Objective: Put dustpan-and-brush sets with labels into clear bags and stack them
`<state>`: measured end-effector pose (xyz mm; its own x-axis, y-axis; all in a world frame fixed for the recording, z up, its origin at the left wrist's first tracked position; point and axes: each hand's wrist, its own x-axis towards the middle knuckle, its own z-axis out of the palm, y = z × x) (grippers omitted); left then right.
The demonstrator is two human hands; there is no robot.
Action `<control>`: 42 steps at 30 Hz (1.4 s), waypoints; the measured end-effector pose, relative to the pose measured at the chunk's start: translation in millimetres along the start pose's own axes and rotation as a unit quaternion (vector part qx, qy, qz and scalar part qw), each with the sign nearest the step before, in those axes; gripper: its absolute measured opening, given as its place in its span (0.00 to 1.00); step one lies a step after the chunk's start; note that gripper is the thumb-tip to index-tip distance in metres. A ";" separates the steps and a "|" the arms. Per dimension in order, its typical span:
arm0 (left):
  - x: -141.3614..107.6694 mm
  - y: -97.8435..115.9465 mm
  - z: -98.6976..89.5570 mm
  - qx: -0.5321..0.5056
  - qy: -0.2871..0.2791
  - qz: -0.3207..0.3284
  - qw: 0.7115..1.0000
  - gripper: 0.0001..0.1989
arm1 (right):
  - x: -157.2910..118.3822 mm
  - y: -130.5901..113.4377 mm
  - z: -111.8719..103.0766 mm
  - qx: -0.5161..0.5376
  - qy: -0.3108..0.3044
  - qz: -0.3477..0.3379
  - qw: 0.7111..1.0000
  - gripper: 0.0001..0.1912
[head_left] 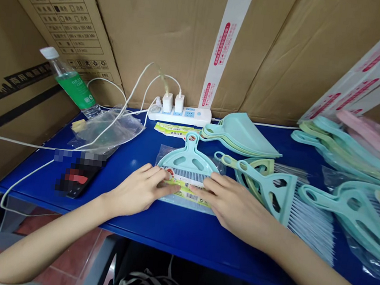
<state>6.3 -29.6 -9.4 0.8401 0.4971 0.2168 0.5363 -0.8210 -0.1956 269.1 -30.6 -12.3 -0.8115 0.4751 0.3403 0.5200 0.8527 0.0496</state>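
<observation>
A light-blue dustpan and brush set lies flat before me, handle pointing away, partly in a clear plastic bag. Across its bristles sits a yellow-green label card. My left hand grips the set's left side, fingers curled and thumb lying on the card. On the opposite side my right hand does the same, its fingers bent over the edge and thumb on the card. The hands cover both ends of the card. Close to my right hand are loose hand brushes in blue and green.
Stacked dustpans and more label cards lie behind the set. Bagged sets fill the right side. A white power strip with cables, a bottle, a plastic bag and a dark, blurred object are leftward. Cardboard walls the back.
</observation>
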 end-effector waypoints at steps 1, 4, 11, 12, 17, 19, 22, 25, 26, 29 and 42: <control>1.7 1.1 -1.4 0.010 0.005 0.008 1.000 0.19 | 0.9 -1.0 -0.4 -0.012 0.006 -0.006 1.000 0.21; 9.8 4.5 -5.0 0.043 0.021 0.048 0.998 0.15 | 4.5 -7.4 0.3 -0.078 0.030 -0.027 0.996 0.18; 23.6 0.0 -1.7 -0.018 0.029 0.083 0.996 0.15 | 7.2 -20.8 7.8 -0.140 0.052 -0.027 0.988 0.22; 23.3 -0.3 -1.0 -0.025 0.030 0.077 0.996 0.16 | 6.8 -20.5 7.6 -0.137 0.058 -0.025 0.989 0.22; 21.5 5.1 1.3 -0.024 0.027 0.060 0.998 0.16 | 2.8 -15.1 5.6 -0.094 0.060 0.006 0.994 0.21; 21.9 7.0 2.2 -0.018 0.033 0.063 0.997 0.16 | 1.2 -13.4 6.3 -0.080 0.058 0.013 0.995 0.20; 22.5 6.9 3.7 -0.014 0.048 0.069 0.996 0.16 | 0.2 -12.3 8.1 -0.078 0.054 0.007 0.995 0.18; 22.3 5.1 5.3 -0.015 0.057 0.063 0.996 0.16 | -0.1 -12.0 8.9 -0.071 0.038 0.008 0.997 0.19; 22.1 4.6 5.6 -0.015 0.059 0.061 0.996 0.16 | -0.2 -12.0 8.9 -0.065 0.035 0.013 0.997 0.19; 21.8 4.3 5.7 -0.018 0.065 0.059 0.996 0.15 | -0.7 -11.8 9.0 -0.049 0.034 0.022 0.998 0.18; 18.7 4.0 7.0 -0.025 0.057 0.050 0.997 0.14 | -0.4 -9.7 7.3 -0.017 0.046 0.030 0.998 0.19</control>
<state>24.7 -21.6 -12.8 0.8731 0.3790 0.3066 0.4429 -0.8795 -0.1743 262.4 -37.5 -19.8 -0.7513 0.5015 0.4290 0.5769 0.8147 0.0580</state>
